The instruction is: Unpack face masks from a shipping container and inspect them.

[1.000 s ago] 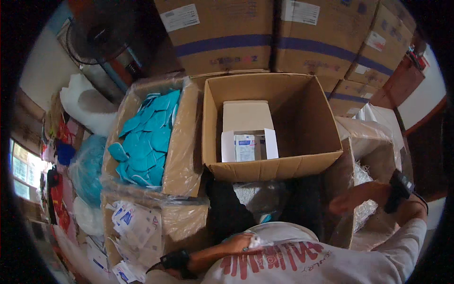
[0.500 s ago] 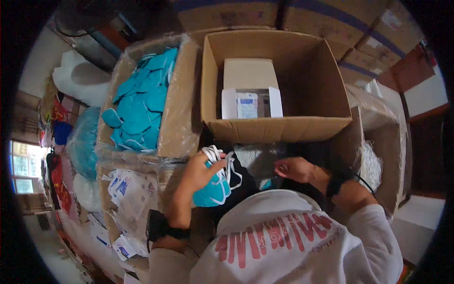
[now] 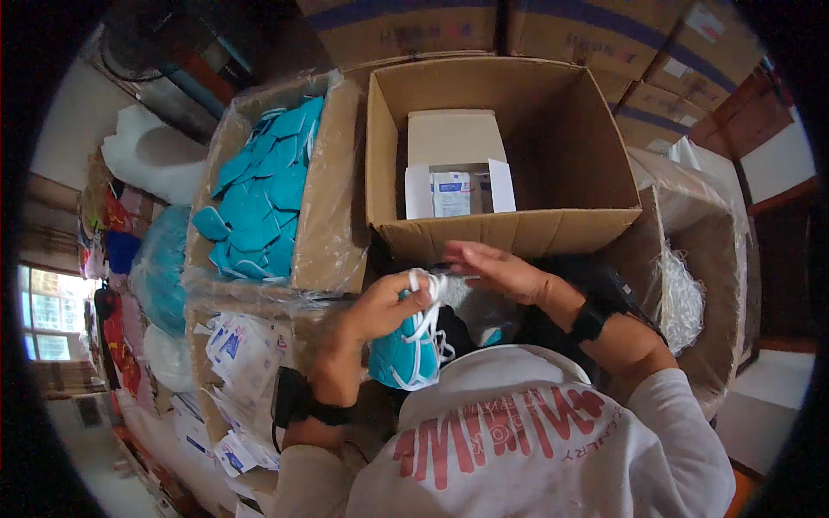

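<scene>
My left hand [image 3: 386,304] is closed around teal face masks [image 3: 404,356], held in front of my chest with their cup side hanging down. White elastic straps [image 3: 427,312] gather at the fingers and dangle over the teal fabric. Just to the right of those straps is my right hand [image 3: 494,269], its fingers stretched out and pointing left, close to the strap ends. Whether it touches a strap cannot be made out. Beyond both hands stands a large open carton [image 3: 509,237] with a white box [image 3: 455,138] inside, its flaps raised around small white packets [image 3: 451,195].
On the left, a plastic-lined carton [image 3: 332,207] holds a heap of teal masks [image 3: 259,194]. Nearer, another carton holds white printed packets [image 3: 246,350]. At the right, a carton [image 3: 710,216] contains white elastic strands [image 3: 680,298]. Sealed cartons [image 3: 596,34] are stacked at the back.
My left hand has lifted the masks slightly and moved them right. My right hand has moved left and up toward the straps, its curled fingers now straightened.
</scene>
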Demonstrator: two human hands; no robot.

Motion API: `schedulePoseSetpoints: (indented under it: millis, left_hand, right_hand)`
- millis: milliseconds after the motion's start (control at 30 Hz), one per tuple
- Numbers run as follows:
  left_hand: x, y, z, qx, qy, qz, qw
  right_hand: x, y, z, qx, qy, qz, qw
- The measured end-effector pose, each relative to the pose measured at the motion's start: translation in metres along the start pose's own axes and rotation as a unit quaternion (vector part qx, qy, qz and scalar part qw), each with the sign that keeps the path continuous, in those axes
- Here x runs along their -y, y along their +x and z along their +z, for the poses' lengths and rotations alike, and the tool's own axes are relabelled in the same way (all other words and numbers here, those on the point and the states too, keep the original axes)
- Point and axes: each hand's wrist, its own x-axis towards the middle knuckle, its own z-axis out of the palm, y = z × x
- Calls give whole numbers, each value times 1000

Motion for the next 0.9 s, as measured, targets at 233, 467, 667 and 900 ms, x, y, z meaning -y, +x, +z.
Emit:
schedulePoseSetpoints:
  millis: [233,467,667,900]
  left_hand:
    - [-34,10,-10,-48,35,57,997]
    - [-64,6,-16,-141,157,71,975]
    - [-102,19,15,-142,141,91,976]
    - [-94,18,11,-302,178,-22,936]
  right_hand:
    - [39,-18,28,37,-1,-30,999]
    - [44,-58,-13,-46,-302,-207,929]
    - [79,-47,44,42,-375,-376,846]
    - [75,-46,29,79,-332,-202,918]
